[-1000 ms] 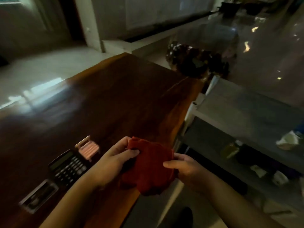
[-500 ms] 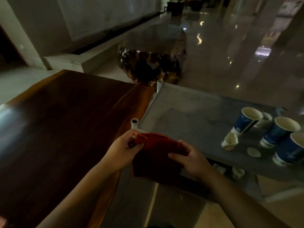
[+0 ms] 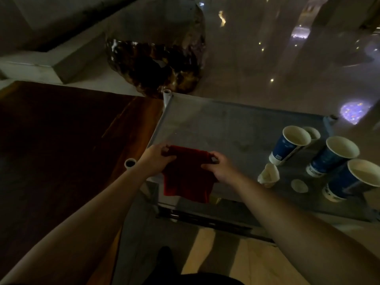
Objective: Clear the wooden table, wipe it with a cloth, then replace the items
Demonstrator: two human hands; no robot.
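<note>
A red cloth (image 3: 188, 175) hangs folded between both hands over the near left corner of a grey shelf rack (image 3: 222, 128). My left hand (image 3: 157, 159) pinches its upper left corner and my right hand (image 3: 221, 167) pinches its upper right corner. The dark wooden table (image 3: 61, 145) lies to the left of the rack, its surface bare in the part that shows. My forearms reach in from the bottom of the view.
Three blue paper cups (image 3: 287, 144) stand at the rack's right side, beside small white crumpled cups (image 3: 268, 175) and a white lid (image 3: 299, 185). A dark polished stump-like block (image 3: 160, 64) sits on the glossy floor beyond. A lower rack shelf shows below.
The view has swung right, from the wooden table to the grey rack. The calculator and small items left the view. The cloth, bunched before, now hangs spread between both hands over the rack.
</note>
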